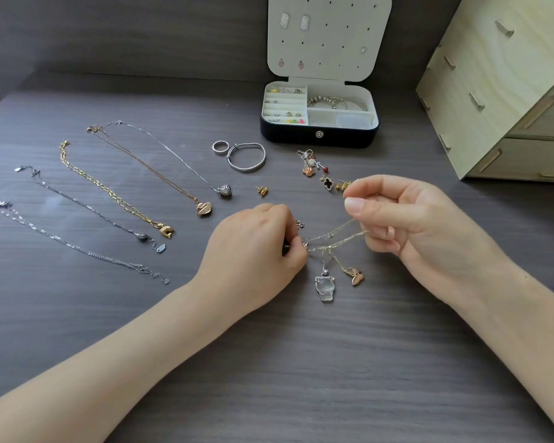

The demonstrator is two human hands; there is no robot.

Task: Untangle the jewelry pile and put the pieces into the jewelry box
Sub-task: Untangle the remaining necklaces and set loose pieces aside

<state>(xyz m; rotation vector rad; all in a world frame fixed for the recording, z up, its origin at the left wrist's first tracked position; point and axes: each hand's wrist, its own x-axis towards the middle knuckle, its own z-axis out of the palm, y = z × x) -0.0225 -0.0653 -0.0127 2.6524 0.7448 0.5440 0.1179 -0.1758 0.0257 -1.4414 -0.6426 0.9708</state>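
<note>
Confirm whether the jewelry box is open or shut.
Open: the jewelry box has its lid standing upright behind it, and its compartments, one holding bangles, are exposed.

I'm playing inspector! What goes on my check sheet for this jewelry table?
Surface: dark wood-grain table, with jewelry spread across it.
Job's things: tangled chains with a clear pendant and a butterfly pendant below them; five straightened chains at left; ring, bangle, gold stud and earring heap lying loose; jewelry box open and partly filled.
Clutter: nothing seen.
Grips: left hand and right hand both pinch the tangled chains, stretched between them.
Cables: nothing seen.
Surroundings: wooden drawer unit at right; grey wall behind.
</note>
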